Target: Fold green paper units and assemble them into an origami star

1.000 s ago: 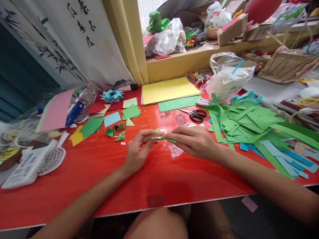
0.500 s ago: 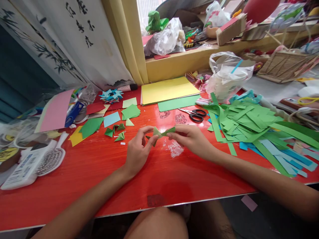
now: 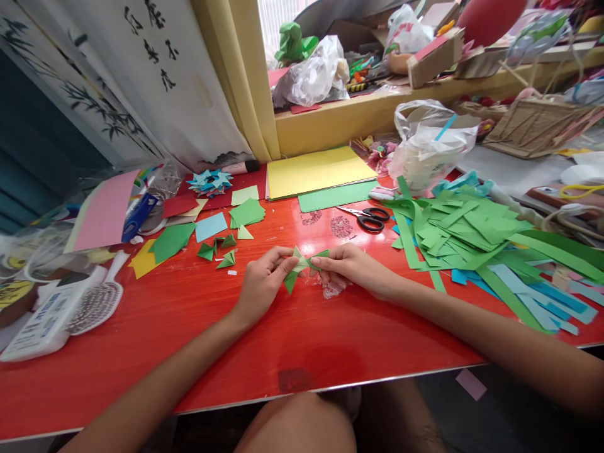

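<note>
One folded green paper piece [image 3: 299, 263] is nearer the person than the scissors [image 3: 362, 214] and left of them; the left hand [image 3: 268, 277] pinches its left part, the right hand [image 3: 356, 265] its right end. Right of the scissors lie green strips [image 3: 465, 229]; beyond them and leftward, a yellow sheet [image 3: 321, 173].

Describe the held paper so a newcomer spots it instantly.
On the red table, find the left hand and right hand nearly meeting mid-table. Between them is the folded paper, in two greens. Unlike the small folded pieces lying to its left, both hands grip it.
</note>
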### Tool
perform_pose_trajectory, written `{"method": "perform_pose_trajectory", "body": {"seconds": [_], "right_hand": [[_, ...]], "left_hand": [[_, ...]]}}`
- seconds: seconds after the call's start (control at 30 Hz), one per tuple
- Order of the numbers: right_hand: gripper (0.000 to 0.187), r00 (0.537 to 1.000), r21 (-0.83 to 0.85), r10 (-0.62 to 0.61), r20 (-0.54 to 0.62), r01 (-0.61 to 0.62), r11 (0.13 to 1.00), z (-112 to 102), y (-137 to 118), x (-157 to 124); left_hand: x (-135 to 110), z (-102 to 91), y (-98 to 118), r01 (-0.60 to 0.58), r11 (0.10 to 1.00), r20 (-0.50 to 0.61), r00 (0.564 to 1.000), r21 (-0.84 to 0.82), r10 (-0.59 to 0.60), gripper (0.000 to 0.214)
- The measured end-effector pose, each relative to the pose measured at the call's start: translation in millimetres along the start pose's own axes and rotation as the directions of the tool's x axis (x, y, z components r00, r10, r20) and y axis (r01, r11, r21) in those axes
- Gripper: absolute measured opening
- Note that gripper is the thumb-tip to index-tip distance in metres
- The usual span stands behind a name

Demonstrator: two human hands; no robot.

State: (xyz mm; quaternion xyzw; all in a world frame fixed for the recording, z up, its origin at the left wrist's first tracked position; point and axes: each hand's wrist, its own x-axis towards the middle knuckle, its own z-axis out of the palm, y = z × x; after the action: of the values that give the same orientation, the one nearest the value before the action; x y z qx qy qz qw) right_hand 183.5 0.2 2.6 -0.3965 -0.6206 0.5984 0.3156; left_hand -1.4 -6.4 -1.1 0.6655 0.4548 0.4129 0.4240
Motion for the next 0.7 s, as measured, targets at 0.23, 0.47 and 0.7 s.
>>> {"method": "perform_pose_trajectory", "body": {"seconds": [0.23, 0.47, 0.7], "right_hand": [[0.036, 1.0, 0.016, -0.001, -0.005, 0.001, 1.0, 2.3, 3.1, 0.6], [0.036, 1.0, -0.012, -0.002, 0.009, 0.002, 1.0, 2.6, 5.2, 0.2], [0.042, 1.0, -0.085, 0.008, 0.023, -0.006, 0.996, 1.1, 6.4, 2.2]], "left_hand": [[1.1, -1.8, -0.4, -0.015, 0.99, 0.08, 0.997, 0.138, 0.003, 0.024], [0.8, -2.8, -0.1, -0.033, 0.974, 0.112, 0.994, 0.223, 0.008, 0.026], [2.5, -2.4, 5.9, 0.011, 0.974, 0.203, 0.977, 0.226, -0.058, 0.026]]}}
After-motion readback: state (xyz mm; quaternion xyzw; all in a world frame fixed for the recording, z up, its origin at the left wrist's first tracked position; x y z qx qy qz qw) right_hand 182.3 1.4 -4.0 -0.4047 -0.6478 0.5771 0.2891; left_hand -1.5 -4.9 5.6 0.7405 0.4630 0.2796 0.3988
